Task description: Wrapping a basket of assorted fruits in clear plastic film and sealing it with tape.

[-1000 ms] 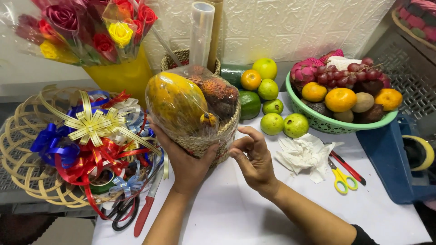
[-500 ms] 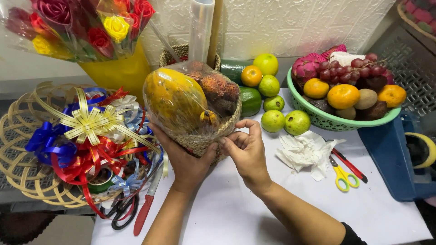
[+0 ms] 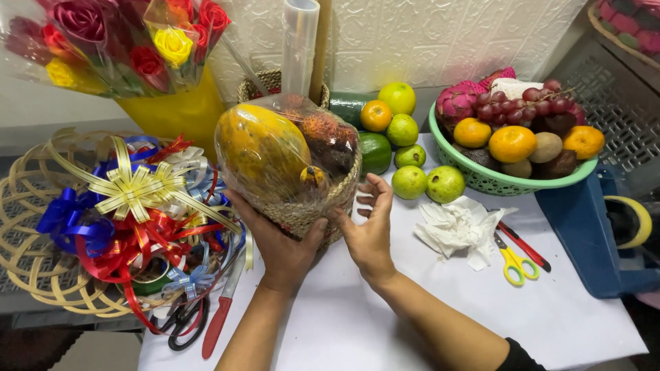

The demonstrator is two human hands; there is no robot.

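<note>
A small woven basket (image 3: 302, 213) wrapped in clear film stands tilted at the middle of the white table; a large orange-yellow papaya (image 3: 261, 151) and dark spiky fruits (image 3: 326, 141) show through the film. My left hand (image 3: 278, 237) cups the basket's underside from the left. My right hand (image 3: 368, 230) presses flat against its right side, fingers spread upward.
A wicker tray (image 3: 31, 261) of ribbon bows (image 3: 130, 196) lies left, with scissors and a red-handled tool before it. Loose limes and oranges (image 3: 405, 137), a green bowl (image 3: 509, 182) of fruit, crumpled tissue (image 3: 460, 227), yellow scissors (image 3: 512, 264) and a blue tape dispenser (image 3: 591, 233) stand right. Wrapped roses (image 3: 117, 48) and a film roll (image 3: 299, 45) stand behind.
My right hand has shifted from pinching the film at the basket's lower right to lying flat against its side. The basket stays held in my left hand.
</note>
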